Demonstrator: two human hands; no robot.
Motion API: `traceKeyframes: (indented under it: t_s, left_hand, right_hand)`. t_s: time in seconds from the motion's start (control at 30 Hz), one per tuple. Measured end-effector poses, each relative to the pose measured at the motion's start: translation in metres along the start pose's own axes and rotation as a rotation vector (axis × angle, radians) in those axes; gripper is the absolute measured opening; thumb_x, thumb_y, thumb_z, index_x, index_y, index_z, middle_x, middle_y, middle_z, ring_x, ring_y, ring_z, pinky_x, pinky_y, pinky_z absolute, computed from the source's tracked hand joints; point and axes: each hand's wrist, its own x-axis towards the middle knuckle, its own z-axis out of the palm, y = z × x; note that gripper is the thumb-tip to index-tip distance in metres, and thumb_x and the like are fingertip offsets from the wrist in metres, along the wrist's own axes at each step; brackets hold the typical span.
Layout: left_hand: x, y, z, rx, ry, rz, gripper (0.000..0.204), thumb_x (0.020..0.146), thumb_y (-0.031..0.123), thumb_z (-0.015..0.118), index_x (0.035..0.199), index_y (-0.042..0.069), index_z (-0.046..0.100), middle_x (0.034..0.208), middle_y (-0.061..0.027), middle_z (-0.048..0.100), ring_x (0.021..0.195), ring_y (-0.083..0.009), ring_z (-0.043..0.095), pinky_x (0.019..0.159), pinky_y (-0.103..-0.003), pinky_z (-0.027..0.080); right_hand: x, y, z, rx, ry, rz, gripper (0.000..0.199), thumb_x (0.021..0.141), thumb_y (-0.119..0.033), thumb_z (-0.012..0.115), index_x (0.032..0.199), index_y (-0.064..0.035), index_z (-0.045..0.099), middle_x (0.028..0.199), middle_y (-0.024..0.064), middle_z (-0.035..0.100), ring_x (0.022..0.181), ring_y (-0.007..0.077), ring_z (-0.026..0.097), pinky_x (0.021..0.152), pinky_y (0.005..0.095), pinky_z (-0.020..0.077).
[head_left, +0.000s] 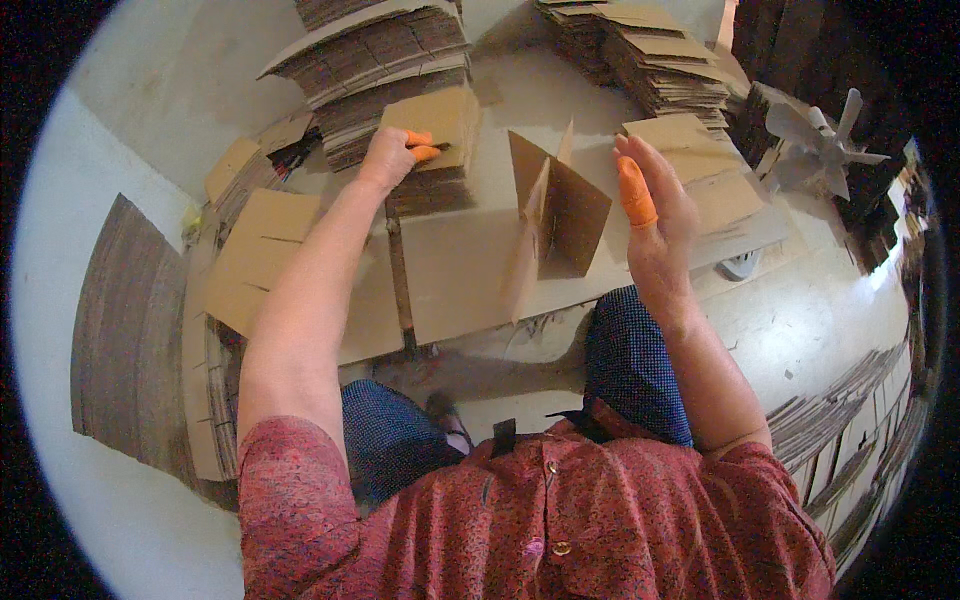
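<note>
My left hand (392, 152), with orange finger covers, reaches out and pinches the top sheet of a small stack of cut cardboard pieces (440, 150) ahead of me. My right hand (655, 215) is raised with fingers spread, an orange cover on one finger, holding nothing. Just left of it a slotted cardboard divider piece (558, 210) stands on edge on a flat cardboard sheet (450, 275), apart from the hand.
Tall stacks of flat cardboard stand at the back (380, 60) and back right (650, 55). More cardboard sheets (265, 250) lie to my left, another pile (710, 170) to the right. A small fan (825, 135) sits at far right. Bundled cardboard strips (860, 400) lie lower right.
</note>
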Motion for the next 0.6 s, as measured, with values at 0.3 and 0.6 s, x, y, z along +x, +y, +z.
traceKeyframes:
  t_s: [0.3, 0.6]
  left_hand:
    - [-0.031, 0.081, -0.028, -0.218, 0.31, 0.142, 0.026, 0.081, 0.016, 0.064, 0.103, 0.003, 0.064, 0.09, -0.0039, 0.066, 0.084, -0.0091, 0.059, 0.076, -0.022, 0.046]
    - [-0.133, 0.198, 0.009, -0.372, 0.35, 0.352, 0.055, 0.072, 0.027, 0.07, 0.119, 0.004, 0.053, 0.129, -0.0178, 0.043, 0.115, -0.0338, 0.045, 0.096, -0.037, 0.038]
  right_hand:
    - [0.013, -0.016, 0.003, 0.55, -0.125, 0.644, 0.026, 0.088, -0.015, 0.053, 0.107, 0.0023, 0.057, 0.094, 0.0115, 0.063, 0.086, 0.0194, 0.062, 0.073, 0.0306, 0.0494]
    - [0.027, -0.028, -0.008, 0.667, 0.067, 0.625, 0.02, 0.087, -0.01, 0.054, 0.103, -0.002, 0.061, 0.099, 0.0065, 0.063, 0.086, 0.0173, 0.06, 0.078, 0.0285, 0.0467]
